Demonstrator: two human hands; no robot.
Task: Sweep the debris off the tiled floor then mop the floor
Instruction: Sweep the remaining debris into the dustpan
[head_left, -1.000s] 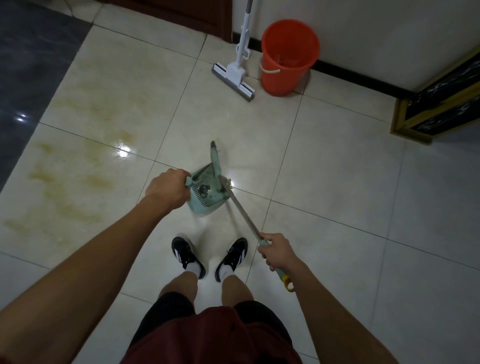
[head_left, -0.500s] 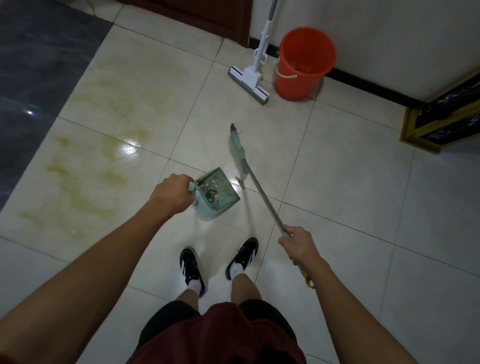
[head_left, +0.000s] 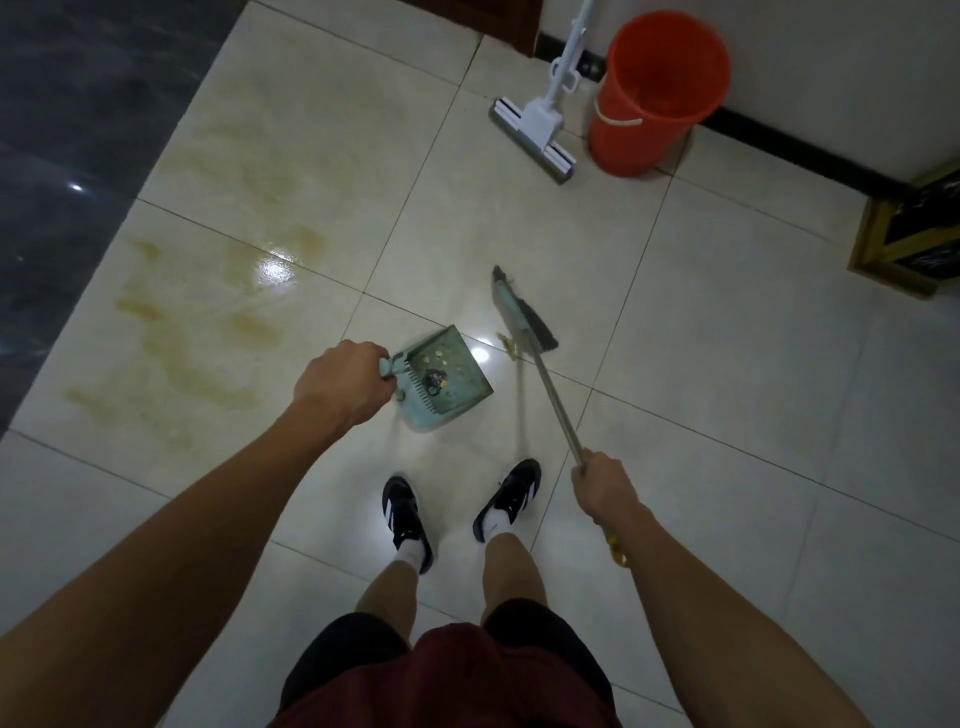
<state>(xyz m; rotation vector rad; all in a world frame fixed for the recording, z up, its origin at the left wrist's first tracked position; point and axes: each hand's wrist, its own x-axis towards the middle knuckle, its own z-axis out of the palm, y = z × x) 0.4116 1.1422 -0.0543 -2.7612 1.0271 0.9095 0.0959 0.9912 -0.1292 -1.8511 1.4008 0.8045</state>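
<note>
Underfoot, the pale tiled floor (head_left: 727, 364) carries yellowish stains (head_left: 218, 312) on its left side. Against the far wall stands an orange bucket (head_left: 654, 93), with a white mop (head_left: 535, 130) just beside it, its head flat on the tiles. Nearer, the right hand (head_left: 602, 488) is closed round the metal handle of a broom (head_left: 519, 317), whose dark bristles sit by a small yellow scrap (head_left: 508, 344). The left hand (head_left: 343, 384) is fisted on the grip of a green dustpan (head_left: 447, 379) holding swept debris (head_left: 436, 376).
</note>
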